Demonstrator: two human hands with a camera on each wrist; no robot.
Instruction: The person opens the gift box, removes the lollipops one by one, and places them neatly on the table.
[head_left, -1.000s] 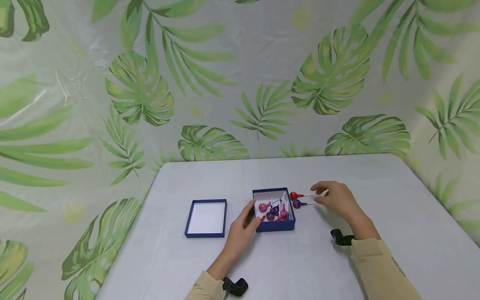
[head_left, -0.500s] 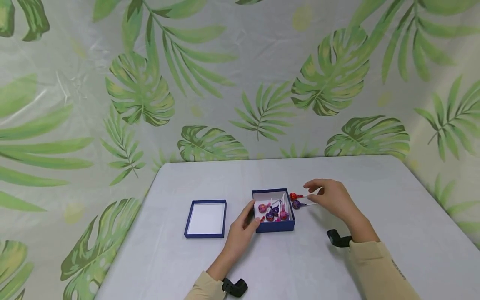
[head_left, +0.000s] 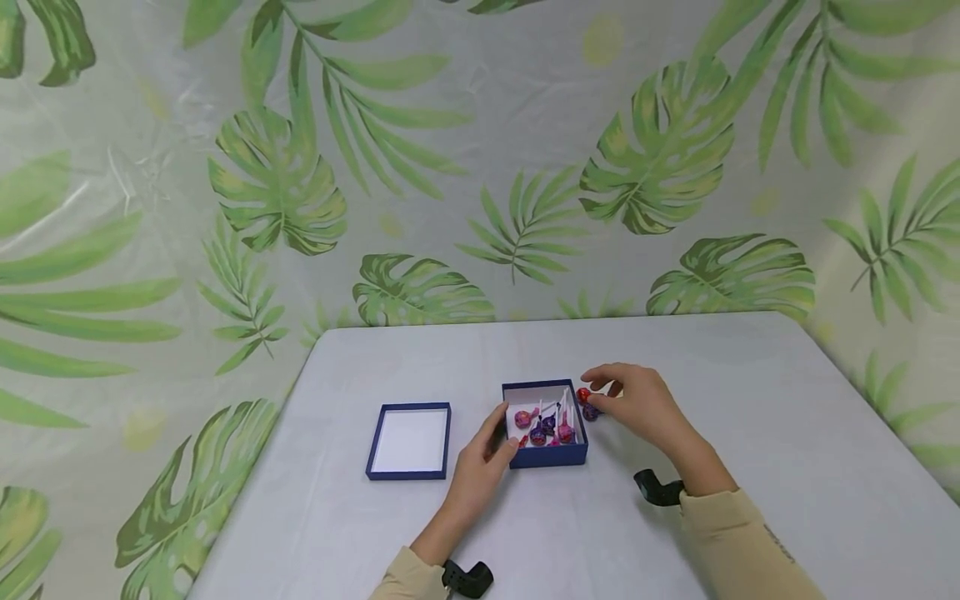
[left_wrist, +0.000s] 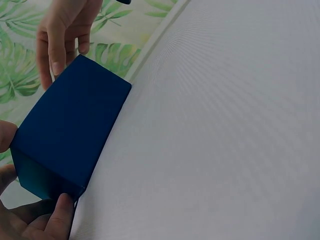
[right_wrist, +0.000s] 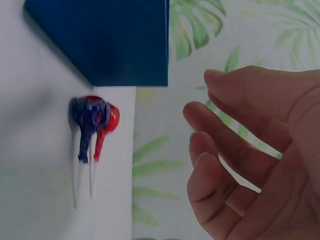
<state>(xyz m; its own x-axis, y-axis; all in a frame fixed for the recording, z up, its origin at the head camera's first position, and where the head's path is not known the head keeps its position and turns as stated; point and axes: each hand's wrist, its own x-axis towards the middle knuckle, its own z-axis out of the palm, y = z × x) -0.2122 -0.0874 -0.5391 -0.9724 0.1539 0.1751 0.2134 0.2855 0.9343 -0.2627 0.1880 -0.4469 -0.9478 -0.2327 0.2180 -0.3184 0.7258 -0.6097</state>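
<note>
On the table (head_left: pixel 750 433), the box (head_left: pixel 545 455) with lollipops (head_left: pixel 543 423) in it sits right of the lid (head_left: pixel 408 440), left hand (head_left: pixel 480 467) at its left wall, two lollipops (head_left: pixel 585 403) just beside its right wall under the right hand (head_left: pixel 637 404).

Blue lid (head_left: pixel 409 442), grey table (head_left: pixel 787 433), leafy backdrop (head_left: pixel 660 150)

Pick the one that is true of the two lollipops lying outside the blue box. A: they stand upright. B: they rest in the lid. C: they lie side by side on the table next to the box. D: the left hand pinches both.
C: the red lollipop and purple lollipop lie flat together on the table beside the blue box; the right hand hovers open, not touching them.
</note>
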